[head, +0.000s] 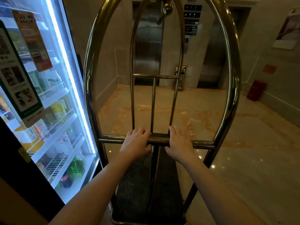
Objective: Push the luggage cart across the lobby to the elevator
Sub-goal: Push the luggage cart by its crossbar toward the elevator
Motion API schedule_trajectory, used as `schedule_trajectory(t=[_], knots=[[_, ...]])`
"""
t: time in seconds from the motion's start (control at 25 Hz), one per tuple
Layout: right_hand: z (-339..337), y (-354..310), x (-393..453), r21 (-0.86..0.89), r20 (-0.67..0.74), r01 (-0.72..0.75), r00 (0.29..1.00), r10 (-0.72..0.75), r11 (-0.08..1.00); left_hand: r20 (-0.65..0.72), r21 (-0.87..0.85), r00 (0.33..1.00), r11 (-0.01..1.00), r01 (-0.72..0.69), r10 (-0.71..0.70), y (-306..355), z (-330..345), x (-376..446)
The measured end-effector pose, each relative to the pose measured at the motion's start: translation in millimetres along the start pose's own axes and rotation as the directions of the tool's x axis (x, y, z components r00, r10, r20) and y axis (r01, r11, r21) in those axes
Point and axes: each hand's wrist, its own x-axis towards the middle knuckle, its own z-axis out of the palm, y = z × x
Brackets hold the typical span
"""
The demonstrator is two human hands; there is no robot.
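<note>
Luggage cart (pixel 162 75) pointed lengthwise at the elevator (pixel 148 46) dead ahead, left hand (pixel 136 143) and right hand (pixel 179 142) each in a closed grip on its crossbar (pixel 112 138) (drinks fridge (pixel 48 101) just beside, left).

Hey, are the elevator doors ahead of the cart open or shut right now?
Shut. The left elevator door shows unbroken steel panels, and the right elevator door looks closed too, though dimmer.

L hand (pixel 135 142) & R hand (pixel 179 142) curled, arms extended fwd.
</note>
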Motion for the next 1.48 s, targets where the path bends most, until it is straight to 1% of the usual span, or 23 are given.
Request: schedule_trajectory(t=[0.16,0.24,0.36,0.48,0.56,0.72,0.92,1.16,1.48], knots=[[11,7,14,-0.032,0.065,0.008,0.998,-0.006,0.999,0.082,0.044,0.996,0.998,0.036,-0.040,-9,11,13],[20,11,22,-0.049,0.100,0.028,0.995,-0.023,0.998,0.132,0.063,0.990,0.998,0.030,-0.039,-13,19,21],[32,18,31,-0.053,0.165,0.026,0.986,-0.017,0.998,0.171,0.088,0.984,0.995,0.034,-0.049,-16,28,29],[45,23,37,-0.042,0.162,0.028,0.986,-0.021,0.999,0.201,0.104,0.978,0.994,0.031,-0.051,-16,37,37],[48,27,41,-0.036,0.159,0.060,0.986,-0.053,0.998,0.191,0.110,0.980,0.993,0.029,-0.049,-16,40,43],[40,30,51,-0.048,0.242,0.140,0.962,-0.124,0.989,0.166,0.185,0.982,0.981,0.054,-0.086,-16,42,53],[43,33,60,-0.048,0.247,0.187,0.954,-0.169,0.981,0.112,0.215,0.990,0.975,0.054,-0.080,-21,49,56],[50,36,74,-0.087,0.223,0.244,0.950,-0.220,0.966,0.071,0.231,0.993,0.970,0.071,-0.089,-31,53,66],[58,35,101,-0.063,0.167,0.250,0.957,-0.237,0.966,0.045,0.217,0.991,0.970,0.111,-0.124,-43,54,91]])
